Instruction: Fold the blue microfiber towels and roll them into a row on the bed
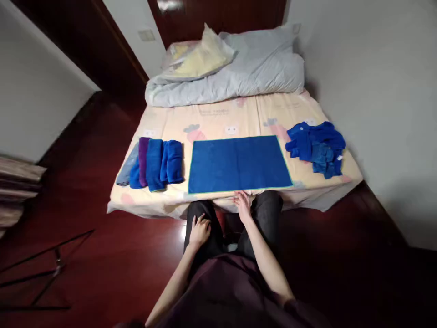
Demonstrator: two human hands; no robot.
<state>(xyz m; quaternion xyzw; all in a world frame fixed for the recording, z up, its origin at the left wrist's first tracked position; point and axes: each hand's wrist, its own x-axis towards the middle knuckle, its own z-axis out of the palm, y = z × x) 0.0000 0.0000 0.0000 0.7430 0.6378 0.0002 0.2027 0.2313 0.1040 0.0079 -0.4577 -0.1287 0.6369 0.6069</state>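
A blue towel (239, 164) with a thin green edge lies spread flat at the front of the bed. My right hand (242, 205) is just below its near edge, fingers apart, holding nothing. My left hand (200, 231) rests on my left thigh, empty, with its fingers spread. To the left on the sheet lies a row of folded or rolled towels (155, 164), mostly blue, one purple and one grey-blue. At the right is a crumpled heap of blue cloths (317, 146) with small white tags.
The bed (218, 118) has a peach patterned sheet. A grey quilt (266, 68) and a pale yellow pillow (205, 57) lie at its far end. A black metal stand (56, 262) is on the floor at the lower left. Walls flank the room.
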